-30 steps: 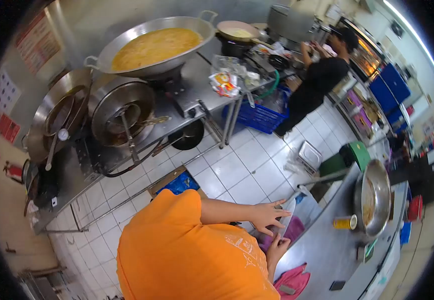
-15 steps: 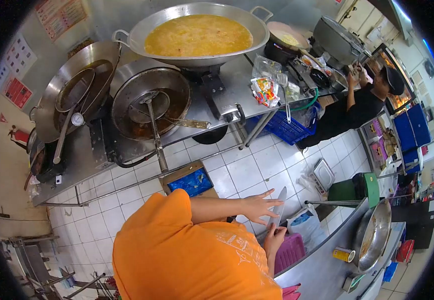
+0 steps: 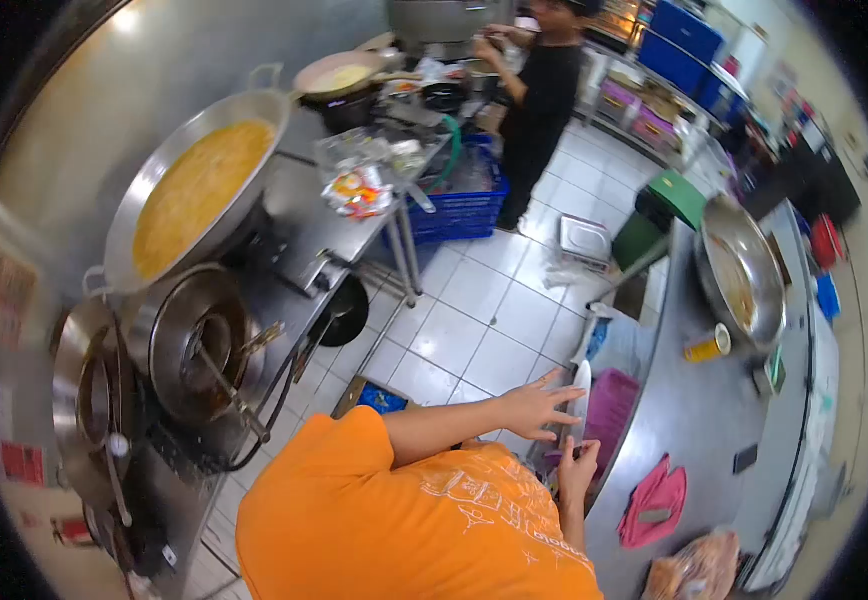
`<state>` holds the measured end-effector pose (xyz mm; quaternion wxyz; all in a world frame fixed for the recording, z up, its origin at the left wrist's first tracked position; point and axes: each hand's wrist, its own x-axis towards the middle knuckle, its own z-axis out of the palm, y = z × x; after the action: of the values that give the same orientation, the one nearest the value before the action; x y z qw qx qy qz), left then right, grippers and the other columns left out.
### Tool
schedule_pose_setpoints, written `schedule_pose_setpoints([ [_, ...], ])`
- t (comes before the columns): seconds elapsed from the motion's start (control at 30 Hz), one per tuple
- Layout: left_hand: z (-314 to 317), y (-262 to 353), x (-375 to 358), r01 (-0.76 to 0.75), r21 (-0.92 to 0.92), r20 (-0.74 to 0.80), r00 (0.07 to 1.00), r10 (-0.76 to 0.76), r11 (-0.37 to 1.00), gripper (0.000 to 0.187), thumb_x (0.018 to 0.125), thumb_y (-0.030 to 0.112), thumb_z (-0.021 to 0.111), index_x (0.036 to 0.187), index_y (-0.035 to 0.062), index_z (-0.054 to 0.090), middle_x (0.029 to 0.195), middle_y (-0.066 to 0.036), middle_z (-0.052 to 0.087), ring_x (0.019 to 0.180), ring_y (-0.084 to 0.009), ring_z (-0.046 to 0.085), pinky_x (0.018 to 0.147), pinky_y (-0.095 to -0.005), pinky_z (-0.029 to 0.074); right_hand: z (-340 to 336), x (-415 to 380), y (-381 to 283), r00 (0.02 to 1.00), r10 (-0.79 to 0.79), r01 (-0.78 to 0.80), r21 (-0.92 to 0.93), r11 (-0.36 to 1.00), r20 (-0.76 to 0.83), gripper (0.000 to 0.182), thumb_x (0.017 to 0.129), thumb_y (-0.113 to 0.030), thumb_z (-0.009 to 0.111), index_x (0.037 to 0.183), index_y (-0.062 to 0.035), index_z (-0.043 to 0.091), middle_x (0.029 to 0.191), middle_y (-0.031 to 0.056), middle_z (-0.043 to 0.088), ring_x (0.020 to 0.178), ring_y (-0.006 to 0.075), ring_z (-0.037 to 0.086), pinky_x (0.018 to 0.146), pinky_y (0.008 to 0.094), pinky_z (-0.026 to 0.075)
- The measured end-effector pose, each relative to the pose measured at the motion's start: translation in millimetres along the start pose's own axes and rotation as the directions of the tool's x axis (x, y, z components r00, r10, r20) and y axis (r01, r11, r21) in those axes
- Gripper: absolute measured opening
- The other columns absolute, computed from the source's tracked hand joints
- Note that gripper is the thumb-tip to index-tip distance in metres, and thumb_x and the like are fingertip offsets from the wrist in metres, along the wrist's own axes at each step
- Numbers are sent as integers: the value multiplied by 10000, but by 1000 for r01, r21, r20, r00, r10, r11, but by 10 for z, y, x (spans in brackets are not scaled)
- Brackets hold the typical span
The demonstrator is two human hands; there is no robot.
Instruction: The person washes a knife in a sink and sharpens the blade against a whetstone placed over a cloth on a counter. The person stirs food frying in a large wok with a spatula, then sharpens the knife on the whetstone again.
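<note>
A knife [image 3: 581,385] with a broad pale blade is held upright in front of my orange shirt [image 3: 404,520]. My right hand [image 3: 577,466] is closed around its lower end, hiding the handle. My left hand [image 3: 537,407] reaches across with fingers spread, its fingertips right at the blade's flat side. Just beyond the knife is a magenta basket [image 3: 611,400], below the edge of the metal table [image 3: 679,420].
On the table lie a large steel wok [image 3: 739,270], a yellow can [image 3: 709,345], a pink cloth [image 3: 654,505] and a bagged item [image 3: 696,570]. To the left, a big pan of yellow liquid [image 3: 199,200] stands on the stove. A person [image 3: 544,90] in black stands beyond a blue crate [image 3: 454,210].
My view has turned to the right, bringing the pink cloth and bagged item on the metal table into sight. The knife stays in my right hand, with my left hand still spread against it.
</note>
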<state>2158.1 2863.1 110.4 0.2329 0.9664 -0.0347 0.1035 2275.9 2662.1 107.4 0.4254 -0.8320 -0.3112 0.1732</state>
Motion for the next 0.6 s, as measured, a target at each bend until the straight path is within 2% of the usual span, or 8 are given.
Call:
schedule_pose_setpoints([
  [0.13, 283, 340, 848, -300, -21, 16, 954, 300, 954, 608, 871, 429, 740, 1438, 255, 606, 1654, -186, 317, 1547, -299, 317, 1258, -674, 107, -396, -273, 912, 950, 167, -156, 61, 986, -265, 315, 1077, -340, 580, 955, -71, 471, 749, 31, 523, 666, 118, 481, 588, 319, 408],
  [0.27, 591, 715, 1509, -478, -10, 9, 878, 478, 878, 621, 824, 446, 764, 1412, 309, 620, 1594, -165, 420, 1466, -314, 447, 1243, -677, 164, -861, -584, 1328, 851, 419, -269, 423, 865, -317, 266, 1089, -287, 559, 1016, -38, 502, 767, 38, 555, 682, 128, 550, 614, 298, 458],
  [0.37, 700, 1155, 1968, -523, 22, 160, 843, 513, 852, 681, 823, 457, 747, 1471, 406, 542, 1603, -117, 427, 1388, -308, 532, 1202, -703, 248, -1244, -639, 1417, 867, 173, -109, 162, 981, -467, 284, 1077, -230, 563, 1189, 30, 544, 1057, 140, 671, 993, 238, 644, 853, 398, 520],
  [0.4, 761, 1276, 2137, -333, -136, 393, 847, 359, 933, 704, 827, 449, 748, 1492, 406, 521, 1609, -96, 429, 1409, -305, 515, 1210, -708, 222, -1445, -647, 1173, 846, 208, -117, 210, 971, -491, 275, 1073, -227, 565, 1165, 33, 556, 1156, 183, 655, 1068, 257, 619, 905, 418, 498],
  [0.43, 904, 1351, 2277, -494, -36, 276, 831, 483, 869, 628, 860, 388, 705, 1471, 371, 562, 1617, -127, 412, 1453, -282, 476, 1228, -706, 171, -1481, -632, 1437, 795, 178, -73, 200, 977, -581, 245, 1070, -225, 575, 1106, 16, 553, 1043, 190, 665, 963, 246, 639, 829, 407, 509],
  [0.5, 1036, 1518, 2505, -583, -6, 250, 786, 566, 812, 650, 882, 406, 724, 1495, 332, 523, 1642, -145, 380, 1525, -272, 373, 1234, -692, 168, -1764, -748, 1565, 767, 239, -260, 53, 964, -596, 257, 1039, -226, 639, 1008, -8, 507, 786, 170, 633, 702, 243, 625, 653, 408, 492],
  [0.57, 1151, 1682, 2664, -601, -36, 283, 760, 585, 798, 685, 893, 438, 725, 1517, 257, 508, 1628, -184, 367, 1494, -302, 410, 1242, -667, 186, -2061, -762, 1583, 761, 393, -361, 167, 918, -516, 304, 1022, -286, 645, 1066, 1, 555, 904, 247, 669, 848, 396, 681, 734, 458, 518],
  [0.6, 1258, 1766, 2679, -604, -51, 294, 752, 590, 795, 694, 895, 456, 720, 1524, 254, 506, 1626, -189, 363, 1484, -314, 421, 1243, -667, 184, -2081, -851, 1704, 746, 397, -382, 146, 913, -534, 303, 1012, -284, 663, 1048, -8, 542, 870, 234, 664, 808, 396, 681, 705, 459, 513],
])
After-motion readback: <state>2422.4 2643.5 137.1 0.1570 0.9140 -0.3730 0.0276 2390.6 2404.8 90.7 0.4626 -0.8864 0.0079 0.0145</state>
